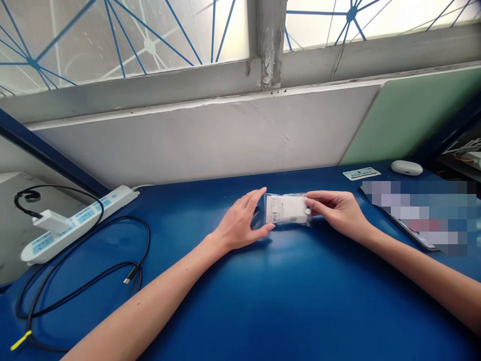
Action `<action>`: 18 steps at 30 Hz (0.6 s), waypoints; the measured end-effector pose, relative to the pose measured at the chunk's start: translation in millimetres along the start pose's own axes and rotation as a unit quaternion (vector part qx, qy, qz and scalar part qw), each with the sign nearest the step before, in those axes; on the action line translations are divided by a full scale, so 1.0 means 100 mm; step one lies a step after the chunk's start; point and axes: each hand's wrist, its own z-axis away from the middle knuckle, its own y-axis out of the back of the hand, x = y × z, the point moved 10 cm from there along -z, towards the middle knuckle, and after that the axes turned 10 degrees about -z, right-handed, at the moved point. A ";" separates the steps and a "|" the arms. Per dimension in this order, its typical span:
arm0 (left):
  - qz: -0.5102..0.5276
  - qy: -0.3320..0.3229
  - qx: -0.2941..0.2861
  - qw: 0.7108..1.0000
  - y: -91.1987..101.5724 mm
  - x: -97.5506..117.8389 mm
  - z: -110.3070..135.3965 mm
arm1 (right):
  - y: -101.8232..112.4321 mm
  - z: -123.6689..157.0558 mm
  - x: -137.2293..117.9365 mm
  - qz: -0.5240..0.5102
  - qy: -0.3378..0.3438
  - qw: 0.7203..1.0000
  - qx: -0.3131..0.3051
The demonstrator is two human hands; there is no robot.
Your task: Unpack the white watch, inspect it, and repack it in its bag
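You are holding a small clear plastic packet with a white item and a printed label inside. It lies flat on the blue table, in the middle, just in front of you and between your two hands.

Your right hand grips the right end of the packet; its fingers are narrow, closed on that edge together with the thumb. Your left hand stands at the left end with the fingers wide and curved. The thumb tip touches the lower left corner, and the other fingers stay above the edge without pressing it.

As I judge it, the step in hand is to steady the packet from both ends; it is not lifted and not opened. The plastic looks thin and smooth, so a next move calls for a firm pinch of the left hand also, before any pull.

On the far left lies a white power strip with a charger plugged in, and a black cable loops near it. At the far right rests a white oval case.
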 end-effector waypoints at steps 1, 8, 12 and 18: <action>0.000 -0.009 0.000 1.000 0.00 0.02 0.00 | -0.03 0.00 0.05 -0.015 -0.019 1.000 -0.008; 0.001 -0.010 -0.044 0.999 -0.08 0.04 -0.03 | -0.18 0.03 0.05 0.048 0.008 0.998 -0.047; -0.003 0.008 -0.057 0.998 -0.10 0.00 -0.04 | -0.21 0.06 -0.11 0.195 0.107 0.972 -0.079; 0.000 0.012 -0.062 0.998 -0.11 0.00 -0.05 | -0.34 0.12 -0.10 0.315 0.175 0.909 -0.209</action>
